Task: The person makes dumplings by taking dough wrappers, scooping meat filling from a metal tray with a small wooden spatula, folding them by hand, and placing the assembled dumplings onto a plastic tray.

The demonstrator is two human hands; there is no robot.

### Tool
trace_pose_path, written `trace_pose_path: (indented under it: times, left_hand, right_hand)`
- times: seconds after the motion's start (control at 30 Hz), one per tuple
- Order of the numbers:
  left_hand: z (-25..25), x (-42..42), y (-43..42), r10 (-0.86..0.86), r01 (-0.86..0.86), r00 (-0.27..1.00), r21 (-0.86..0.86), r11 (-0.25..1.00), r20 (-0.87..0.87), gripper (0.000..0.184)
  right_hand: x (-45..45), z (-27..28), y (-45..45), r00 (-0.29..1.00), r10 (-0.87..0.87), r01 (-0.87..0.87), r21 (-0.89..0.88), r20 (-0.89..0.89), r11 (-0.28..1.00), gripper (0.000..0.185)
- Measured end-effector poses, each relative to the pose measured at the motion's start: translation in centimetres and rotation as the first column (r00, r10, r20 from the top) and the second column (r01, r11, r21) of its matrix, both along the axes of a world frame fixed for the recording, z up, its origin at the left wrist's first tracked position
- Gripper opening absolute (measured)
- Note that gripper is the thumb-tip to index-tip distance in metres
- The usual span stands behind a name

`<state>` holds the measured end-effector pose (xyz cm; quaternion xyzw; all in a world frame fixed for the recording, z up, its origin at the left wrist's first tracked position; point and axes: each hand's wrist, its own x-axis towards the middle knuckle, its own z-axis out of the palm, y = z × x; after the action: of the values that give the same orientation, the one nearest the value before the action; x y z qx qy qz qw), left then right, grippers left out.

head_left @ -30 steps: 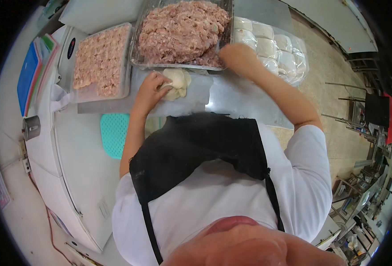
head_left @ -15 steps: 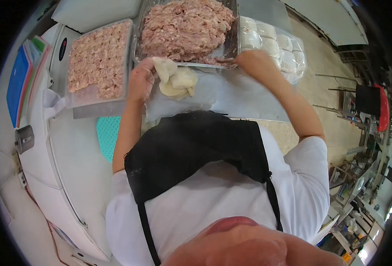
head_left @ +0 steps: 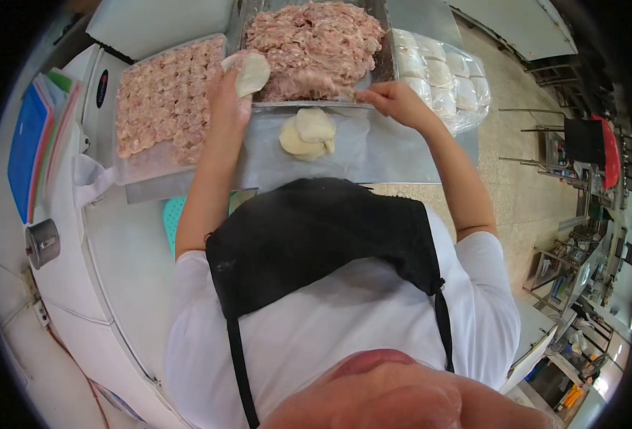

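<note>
A round, pale dough wrapper [head_left: 253, 75] rests in my left hand [head_left: 224, 100], its fingers closed around one edge at the left side of the metal tray [head_left: 309, 106]. Ground meat [head_left: 312, 46] fills most of that tray in a loose mound. At the tray's near right corner is my right hand [head_left: 400, 104], fingers pinched together against the edge of the meat. Whatever it grips is too small or hidden to name. Between my forearms, a short stack of wrappers [head_left: 309, 132] lies on a clear plastic sheet.
Left of the metal tray stands a plastic tray [head_left: 151, 171] packed with rows of meat-topped pieces. A clear bag of white dough balls [head_left: 441, 79] sits at the right. Coloured folders [head_left: 33, 143] hang on the far left, and a turquoise perforated item [head_left: 175, 222] shows below the counter.
My left hand has moved up with one wrapper, away from the stack, which now lies apart. My right hand has shifted slightly left along the tray's near edge. The view has shifted slightly.
</note>
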<state>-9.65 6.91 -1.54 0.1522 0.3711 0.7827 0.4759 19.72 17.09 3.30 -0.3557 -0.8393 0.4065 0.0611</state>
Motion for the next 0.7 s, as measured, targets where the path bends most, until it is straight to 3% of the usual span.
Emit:
trace_pose_path:
  times: [0.03, 0.07, 0.17, 0.27, 0.37, 0.47, 0.57, 0.7]
  left_hand:
    - [0.4, 0.6, 0.4, 0.011, -0.011, 1.0, -0.054, 0.998, -0.003, 0.036]
    - [-0.5, 0.7, 1.3, -0.027, 0.033, 0.993, -0.047, 0.998, 0.116, 0.042]
    - [1.7, 2.6, 2.1, -0.162, 0.139, 0.924, 0.092, 0.986, 0.346, 0.05]
    - [5.5, 5.0, 2.8, -0.234, 0.165, 0.882, 0.198, 0.966, 0.409, 0.063]
    - [5.9, 4.4, 3.6, -0.159, 0.112, 0.876, 0.128, 0.985, 0.456, 0.075]
    - [2.8, 3.1, 4.2, -0.071, 0.051, 0.914, 0.062, 0.997, 0.4, 0.083]
    - [4.0, 4.6, 3.5, -0.073, 0.041, 0.911, 0.087, 0.995, 0.405, 0.084]
    - [6.4, 6.0, 3.0, -0.038, 0.029, 0.925, 0.029, 0.999, 0.379, 0.079]
  right_hand:
    - [-0.6, 0.2, -0.4, 0.994, -0.057, 0.053, -0.048, -0.09, 0.997, 0.036]
    - [-1.3, 0.5, -0.8, 0.977, -0.118, 0.101, -0.1, -0.178, 0.99, 0.035]
    - [-3.4, 1.6, -1.0, 0.941, -0.262, 0.202, -0.263, -0.215, 0.943, 0.032]
    - [-5.1, 0.5, -1.6, 0.921, -0.252, 0.209, -0.17, -0.297, 0.963, 0.03]
    - [-4.6, -0.6, -2.0, 0.936, -0.075, 0.164, 0.238, -0.343, 0.957, 0.032]
    - [-2.0, 2.5, -1.0, 0.985, 0.076, -0.153, 0.571, 0.155, 0.807, 0.028]
    - [-2.5, 3.7, -2.4, 0.997, 0.065, -0.018, 0.629, -0.052, 0.777, 0.025]
    - [-1.9, 4.4, -1.1, 0.987, 0.083, -0.152, 0.618, 0.139, 0.771, 0.024]
